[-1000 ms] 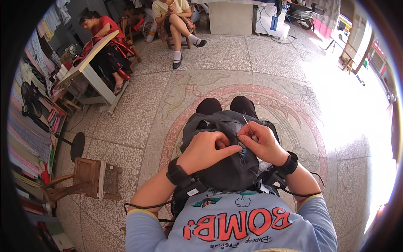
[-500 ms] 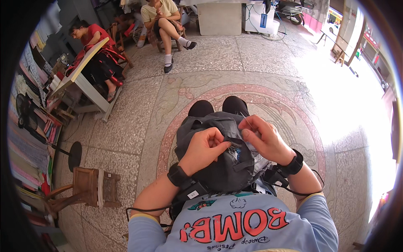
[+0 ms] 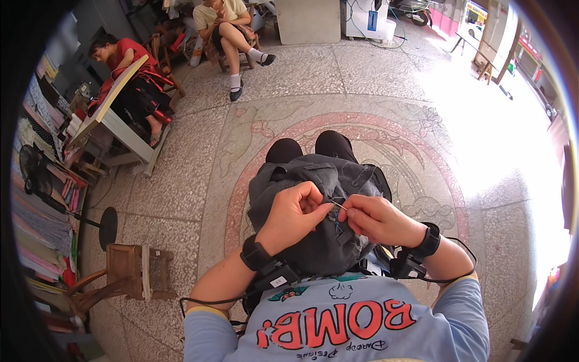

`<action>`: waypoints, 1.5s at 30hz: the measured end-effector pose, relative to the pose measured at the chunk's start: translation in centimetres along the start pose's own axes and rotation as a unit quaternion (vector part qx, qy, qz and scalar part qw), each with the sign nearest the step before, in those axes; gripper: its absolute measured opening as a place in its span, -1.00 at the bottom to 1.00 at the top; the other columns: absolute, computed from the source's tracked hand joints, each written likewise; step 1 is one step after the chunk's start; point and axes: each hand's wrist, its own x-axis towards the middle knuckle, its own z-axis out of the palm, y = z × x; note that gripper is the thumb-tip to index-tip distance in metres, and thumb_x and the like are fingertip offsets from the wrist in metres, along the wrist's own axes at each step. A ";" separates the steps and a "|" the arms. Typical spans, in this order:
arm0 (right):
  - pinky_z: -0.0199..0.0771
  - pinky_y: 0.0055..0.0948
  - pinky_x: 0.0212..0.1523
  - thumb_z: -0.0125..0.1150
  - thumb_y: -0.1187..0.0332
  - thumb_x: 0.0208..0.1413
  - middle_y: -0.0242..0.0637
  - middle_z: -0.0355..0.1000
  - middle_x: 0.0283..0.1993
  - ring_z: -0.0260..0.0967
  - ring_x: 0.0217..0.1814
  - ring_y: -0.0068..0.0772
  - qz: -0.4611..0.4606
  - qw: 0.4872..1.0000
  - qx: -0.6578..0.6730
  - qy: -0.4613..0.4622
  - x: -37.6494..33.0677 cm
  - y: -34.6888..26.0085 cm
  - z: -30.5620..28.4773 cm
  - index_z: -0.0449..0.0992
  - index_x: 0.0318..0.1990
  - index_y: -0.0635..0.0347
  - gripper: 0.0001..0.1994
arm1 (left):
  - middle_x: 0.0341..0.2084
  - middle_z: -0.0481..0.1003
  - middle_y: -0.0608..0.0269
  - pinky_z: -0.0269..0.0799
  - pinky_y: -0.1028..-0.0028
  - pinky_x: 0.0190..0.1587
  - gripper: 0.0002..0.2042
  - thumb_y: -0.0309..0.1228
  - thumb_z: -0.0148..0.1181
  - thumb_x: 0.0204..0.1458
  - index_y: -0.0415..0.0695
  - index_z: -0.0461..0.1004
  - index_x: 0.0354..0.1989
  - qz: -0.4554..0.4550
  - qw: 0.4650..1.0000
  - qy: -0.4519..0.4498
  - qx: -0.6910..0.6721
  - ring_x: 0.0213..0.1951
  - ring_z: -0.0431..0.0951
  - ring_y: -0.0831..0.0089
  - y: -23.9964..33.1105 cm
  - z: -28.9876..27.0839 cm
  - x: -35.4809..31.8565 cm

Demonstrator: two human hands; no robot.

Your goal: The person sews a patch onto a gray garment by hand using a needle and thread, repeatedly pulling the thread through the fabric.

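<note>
Left hand (image 3: 294, 212), right hand (image 3: 379, 218) both pinching needle (image 3: 338, 205) over grey garment (image 3: 319, 241).

Left hand (image 3: 294, 212) and right hand (image 3: 379, 219) fingertip to fingertip, pinched.

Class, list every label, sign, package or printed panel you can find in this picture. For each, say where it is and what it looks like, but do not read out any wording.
Shirt print: bottom centre, on the person's light blue shirt; large red block letters with small cloud shapes above.
Blue label: top centre, on a white appliance; small upright rectangle.
Small white label: on the black device below the left hand; tiny rectangle.
</note>
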 end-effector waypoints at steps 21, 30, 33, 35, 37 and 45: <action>0.16 -0.58 -0.61 -0.17 0.38 0.19 -0.40 0.25 -0.65 0.15 -0.66 -0.62 -0.082 0.995 -0.007 0.052 0.7 1.1 0.8 0.35 -0.30 0.27 -0.83 | -0.68 0.38 0.45 0.22 0.74 -0.66 -0.83 -0.51 0.21 -0.05 -0.15 0.30 -0.52 -0.036 0.999 0.006 -0.036 -0.68 0.35 0.78 0.2 0.4 -0.1; 0.11 -0.68 -0.72 -0.05 0.34 0.18 -0.47 0.28 -0.62 0.14 -0.72 -0.73 -0.038 0.993 0.102 0.055 1.6 1.4 1.1 0.36 -0.36 0.26 -0.82 | -0.70 0.35 0.45 0.15 0.71 -0.72 -0.85 -0.46 0.17 0.00 -0.15 0.30 -0.48 -0.025 0.995 -0.021 -0.095 -0.71 0.34 0.73 -0.4 0.1 0.0; 0.10 -0.69 -0.73 0.01 0.33 0.15 -0.46 0.29 -0.62 0.14 -0.71 -0.76 -0.062 0.995 0.080 0.026 2.6 1.8 1.0 0.36 -0.37 0.25 -0.83 | -0.69 0.35 0.44 0.13 0.72 -0.73 -0.85 -0.44 0.15 0.02 -0.15 0.30 -0.48 -0.034 0.996 -0.012 -0.086 -0.71 0.34 0.73 -1.5 -0.3 -0.6; 0.11 -0.70 -0.72 0.02 0.31 0.15 -0.46 0.28 -0.61 0.13 -0.70 -0.76 -0.044 0.997 0.068 0.000 2.8 2.3 1.4 0.36 -0.38 0.24 -0.82 | -0.69 0.36 0.43 0.12 0.73 -0.74 -0.85 -0.41 0.14 0.03 -0.15 0.31 -0.47 -0.063 0.995 -0.018 -0.070 -0.72 0.34 0.73 -2.3 -0.4 -1.2; 0.12 -0.70 -0.72 0.02 0.30 0.15 -0.46 0.29 -0.60 0.13 -0.70 -0.75 -0.035 0.997 0.067 -0.001 2.8 2.4 1.1 0.36 -0.38 0.24 -0.82 | -0.69 0.37 0.43 0.12 0.73 -0.74 -0.85 -0.40 0.14 0.03 -0.15 0.31 -0.46 -0.072 0.995 -0.016 -0.061 -0.72 0.34 0.73 -2.3 -0.5 -1.1; 0.07 -0.71 -0.72 -0.02 0.28 0.17 -0.48 0.25 -0.60 0.09 -0.70 -0.73 0.015 0.990 0.137 -0.038 3.2 3.5 1.2 0.36 -0.40 0.20 -0.81 | -0.70 0.37 0.42 0.11 0.73 -0.73 -0.84 -0.39 0.15 0.03 -0.16 0.33 -0.45 -0.089 0.994 0.000 -0.068 -0.71 0.34 0.74 -3.1 0.4 -1.2</action>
